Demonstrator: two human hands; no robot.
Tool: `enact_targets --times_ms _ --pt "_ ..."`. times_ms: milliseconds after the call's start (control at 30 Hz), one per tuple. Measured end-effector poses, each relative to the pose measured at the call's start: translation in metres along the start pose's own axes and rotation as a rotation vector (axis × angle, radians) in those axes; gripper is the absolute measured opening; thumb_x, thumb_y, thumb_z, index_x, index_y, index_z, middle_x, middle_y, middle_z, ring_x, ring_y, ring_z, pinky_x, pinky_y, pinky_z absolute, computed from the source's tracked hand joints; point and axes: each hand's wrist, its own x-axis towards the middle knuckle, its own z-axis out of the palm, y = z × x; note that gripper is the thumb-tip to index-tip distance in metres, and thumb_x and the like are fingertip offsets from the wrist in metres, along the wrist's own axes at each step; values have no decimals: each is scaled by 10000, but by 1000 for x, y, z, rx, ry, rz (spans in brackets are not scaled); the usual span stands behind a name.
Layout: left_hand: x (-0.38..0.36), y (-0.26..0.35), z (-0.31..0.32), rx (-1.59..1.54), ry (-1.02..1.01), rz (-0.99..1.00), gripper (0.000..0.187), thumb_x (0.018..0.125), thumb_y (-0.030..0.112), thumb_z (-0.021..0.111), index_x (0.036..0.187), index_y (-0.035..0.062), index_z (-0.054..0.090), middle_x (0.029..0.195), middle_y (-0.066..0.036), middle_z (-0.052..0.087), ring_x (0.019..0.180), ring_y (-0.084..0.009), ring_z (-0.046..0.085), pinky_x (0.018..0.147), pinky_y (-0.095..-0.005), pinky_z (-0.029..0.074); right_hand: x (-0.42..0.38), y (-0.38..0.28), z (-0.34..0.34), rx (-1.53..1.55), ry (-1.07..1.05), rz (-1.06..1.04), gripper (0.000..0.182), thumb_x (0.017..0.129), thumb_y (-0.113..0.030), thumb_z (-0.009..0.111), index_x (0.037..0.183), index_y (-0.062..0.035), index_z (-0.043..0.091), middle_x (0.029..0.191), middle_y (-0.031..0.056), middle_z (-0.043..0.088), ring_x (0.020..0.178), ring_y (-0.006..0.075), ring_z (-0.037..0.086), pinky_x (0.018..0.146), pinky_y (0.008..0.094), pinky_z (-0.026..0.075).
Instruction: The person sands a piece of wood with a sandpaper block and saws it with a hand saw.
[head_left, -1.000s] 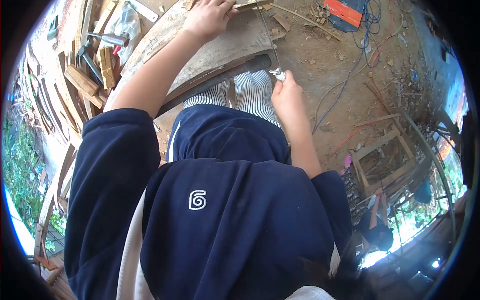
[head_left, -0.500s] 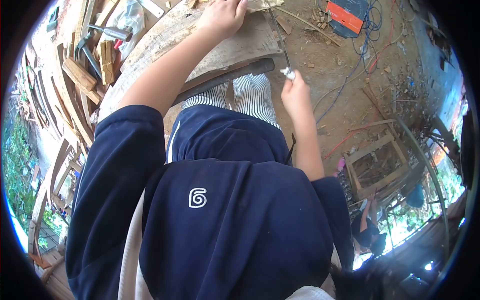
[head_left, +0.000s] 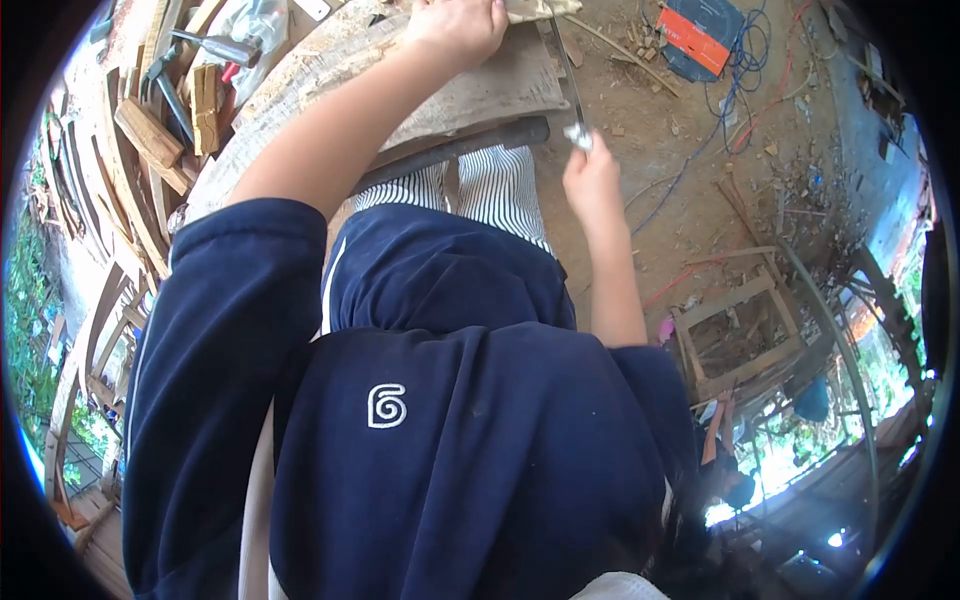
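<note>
At the top of the head view, my left hand (head_left: pixel 458 30) presses on a pale piece of wood (head_left: pixel 535 10) lying on the worn wooden bench (head_left: pixel 490 95). Its fingers are bent round the wood, partly cut off by the frame's edge. To the right of the bench, my right hand (head_left: pixel 592 172) is closed round the white-wrapped handle (head_left: pixel 578 137) of a long thin blade (head_left: pixel 569 75). The blade runs up past the bench's right end and meets the wood near its right end.
Left of the bench lie a hammer (head_left: pixel 172 98), a grey tool (head_left: pixel 220 48) and several wood offcuts (head_left: pixel 150 132). Blue cable (head_left: pixel 742 75) and an orange-and-black sheet (head_left: pixel 695 38) lie on the ground. A wooden frame (head_left: pixel 740 325) stands lower right, near another person (head_left: pixel 730 480).
The view has shifted slightly. Against the bench, my right hand and the blade's handle have moved little; more of the wood's right end shows at the top.
</note>
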Motion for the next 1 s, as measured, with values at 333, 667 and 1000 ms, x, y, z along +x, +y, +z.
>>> enact_targets --times_ms 333,667,1000 --pt "8 -5 -5 -14 -68 -2 456 1007 325 316 1356 114 521 1330 -180 575 1285 -382 483 1040 -572 363 -17 -38 -13 -132 -10 59 259 954 -139 481 1136 -3 605 988 307 658 966 463 646 814 501 525" --pt "4 1 -17 -96 -134 -84 470 1013 352 289 1400 182 496 1425 -89 529 1337 -322 462 1067 -697 271 14 -88 -34 -158 -126 90 293 959 -177 477 1105 43 603 1024 310 662 1013 451 648 864 490 523" --pt "3 2 -10 -50 -72 -91 452 1006 345 316 1359 178 543 1374 -82 568 1302 -302 490 1055 -663 304 32 -82 -27 -214 -155 66 281 956 -178 473 1091 32 602 1041 314 655 1019 476 632 872 503 514"
